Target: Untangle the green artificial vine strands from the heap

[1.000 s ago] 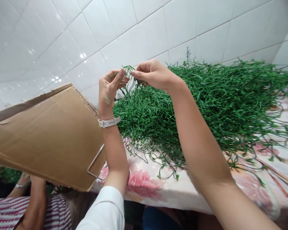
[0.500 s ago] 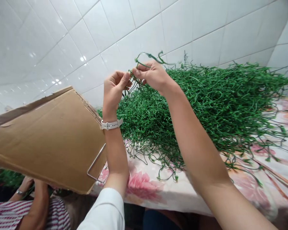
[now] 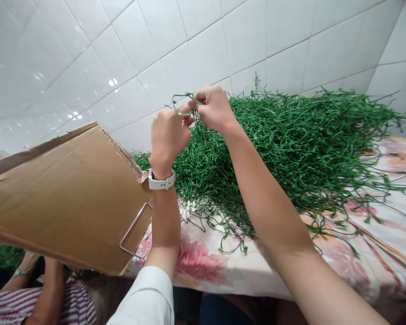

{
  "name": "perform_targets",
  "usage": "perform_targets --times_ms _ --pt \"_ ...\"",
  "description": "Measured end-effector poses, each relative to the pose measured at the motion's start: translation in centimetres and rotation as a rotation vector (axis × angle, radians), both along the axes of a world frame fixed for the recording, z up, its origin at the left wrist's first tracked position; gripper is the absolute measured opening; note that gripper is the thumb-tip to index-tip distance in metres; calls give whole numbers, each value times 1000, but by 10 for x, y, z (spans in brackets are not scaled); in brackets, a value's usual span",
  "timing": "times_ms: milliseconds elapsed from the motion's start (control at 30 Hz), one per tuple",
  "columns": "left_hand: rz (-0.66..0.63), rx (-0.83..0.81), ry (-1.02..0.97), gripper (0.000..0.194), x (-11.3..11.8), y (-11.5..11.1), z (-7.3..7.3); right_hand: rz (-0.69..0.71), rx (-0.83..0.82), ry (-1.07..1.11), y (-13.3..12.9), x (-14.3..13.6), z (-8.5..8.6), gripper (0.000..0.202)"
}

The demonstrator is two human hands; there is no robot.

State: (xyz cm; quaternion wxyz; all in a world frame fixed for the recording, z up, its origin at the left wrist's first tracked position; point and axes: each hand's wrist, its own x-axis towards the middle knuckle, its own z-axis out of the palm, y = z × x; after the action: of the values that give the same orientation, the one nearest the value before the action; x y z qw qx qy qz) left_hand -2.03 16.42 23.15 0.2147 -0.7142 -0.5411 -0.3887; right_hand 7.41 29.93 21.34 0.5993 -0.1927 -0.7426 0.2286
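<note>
Both hands are raised close together in front of the tiled wall, above a heap of green stems (image 3: 284, 149). My right hand (image 3: 211, 108) pinches a thin, curly green stem (image 3: 182, 95) between thumb and fingers. The stem loops out to the left over my left hand (image 3: 169, 133). That hand has its back turned to me and its fingers curled in at the same stem; its fingertips are partly hidden. A few more thin strands hang below the fingers, before the heap. A white watch (image 3: 162, 180) is on my left wrist.
A large cardboard sheet (image 3: 67, 194) stands tilted at the left, with a bent metal wire frame (image 3: 133, 230) at its right corner. Beneath it show a co-worker's arms (image 3: 52, 284) and striped top. A flowered cloth (image 3: 203, 262) covers the table. White tiles rise behind.
My left hand has rolled over, from thumb side showing to its back showing. The stem's loop has swung left over it. My right hand has shifted slightly left.
</note>
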Motion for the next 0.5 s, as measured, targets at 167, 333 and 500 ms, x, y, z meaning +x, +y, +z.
perform_targets --times_ms 167,333,500 --pt "-112 40 105 26 22 -25 8 -127 -193 301 57 20 -25 44" --pt "2 144 -68 23 -9 7 2 121 -315 352 75 54 -26 39" --pt "112 -40 -61 50 -27 56 -23 205 -139 258 37 54 -4 35"
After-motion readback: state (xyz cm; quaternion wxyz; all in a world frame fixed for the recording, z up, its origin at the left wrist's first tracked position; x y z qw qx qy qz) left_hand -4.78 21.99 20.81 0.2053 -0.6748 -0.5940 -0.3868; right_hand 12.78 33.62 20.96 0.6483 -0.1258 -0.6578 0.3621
